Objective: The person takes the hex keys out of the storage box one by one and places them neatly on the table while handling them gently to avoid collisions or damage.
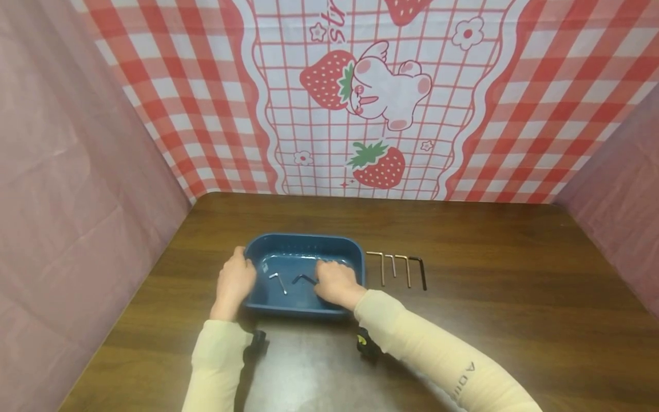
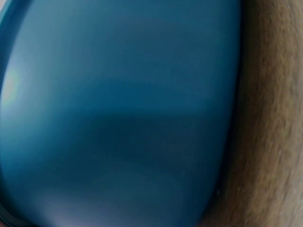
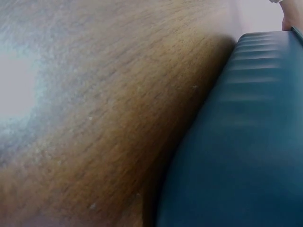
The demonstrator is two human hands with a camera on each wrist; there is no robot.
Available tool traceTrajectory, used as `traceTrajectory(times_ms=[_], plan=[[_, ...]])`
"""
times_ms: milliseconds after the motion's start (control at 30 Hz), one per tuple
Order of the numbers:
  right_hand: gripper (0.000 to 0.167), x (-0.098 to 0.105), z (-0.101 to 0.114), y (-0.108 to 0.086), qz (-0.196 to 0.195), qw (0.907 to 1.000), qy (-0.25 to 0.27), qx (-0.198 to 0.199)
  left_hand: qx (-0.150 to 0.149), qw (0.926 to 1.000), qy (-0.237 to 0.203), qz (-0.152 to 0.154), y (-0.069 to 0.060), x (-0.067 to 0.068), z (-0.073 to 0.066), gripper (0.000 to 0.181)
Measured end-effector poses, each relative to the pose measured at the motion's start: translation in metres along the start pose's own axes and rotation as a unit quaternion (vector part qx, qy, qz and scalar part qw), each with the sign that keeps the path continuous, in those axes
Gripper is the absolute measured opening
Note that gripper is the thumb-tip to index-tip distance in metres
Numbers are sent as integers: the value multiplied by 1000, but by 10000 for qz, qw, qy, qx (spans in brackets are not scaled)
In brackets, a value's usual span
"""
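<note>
A blue plastic basin [image 1: 304, 309] lies on the table with two L-shaped hex keys inside. One is a silver hex key [image 1: 280, 284]; to its right is a black hex key [image 1: 305, 278], whose long arm runs under the fingers of my right hand [image 1: 337, 282]. That hand reaches down into the basin and pinches the black key, its fingertips partly hidden. At the basin's left end, my left hand [image 1: 235, 280] holds the rim. The left wrist view is filled by the basin's blue wall [image 2: 118, 113]; neither wrist view shows the fingers at work.
Right of the basin, several hex keys lie in a row on the brown wooden table [image 1: 494, 297]: silvery or brassy ones [image 1: 382, 269] and a black one [image 1: 423, 273] at the end. A red-checked strawberry cloth [image 1: 381, 103] hangs behind, with pink cloth on both sides.
</note>
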State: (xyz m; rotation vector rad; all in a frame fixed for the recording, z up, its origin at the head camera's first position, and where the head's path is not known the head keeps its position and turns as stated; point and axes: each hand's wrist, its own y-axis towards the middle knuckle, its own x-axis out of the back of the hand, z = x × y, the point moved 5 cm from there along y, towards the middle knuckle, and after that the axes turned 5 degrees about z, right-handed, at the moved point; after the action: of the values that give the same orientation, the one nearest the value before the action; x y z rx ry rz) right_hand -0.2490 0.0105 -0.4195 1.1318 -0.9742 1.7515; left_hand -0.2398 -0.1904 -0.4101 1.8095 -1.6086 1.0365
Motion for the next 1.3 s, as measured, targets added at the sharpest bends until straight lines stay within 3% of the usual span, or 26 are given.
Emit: traceTrajectory(times_ms=[167, 400, 1300], plan=[[13, 2, 1, -1, 76, 10000, -46, 8, -10, 10000, 9, -33, 1, 0, -1, 42], [27, -1, 1, 0, 222, 9997, -81, -29, -16, 10000, 32, -27, 1, 0, 1, 42], [19, -2, 2, -4, 196, 9991, -377, 55, -53, 10000, 14, -25, 1, 0, 0, 41]])
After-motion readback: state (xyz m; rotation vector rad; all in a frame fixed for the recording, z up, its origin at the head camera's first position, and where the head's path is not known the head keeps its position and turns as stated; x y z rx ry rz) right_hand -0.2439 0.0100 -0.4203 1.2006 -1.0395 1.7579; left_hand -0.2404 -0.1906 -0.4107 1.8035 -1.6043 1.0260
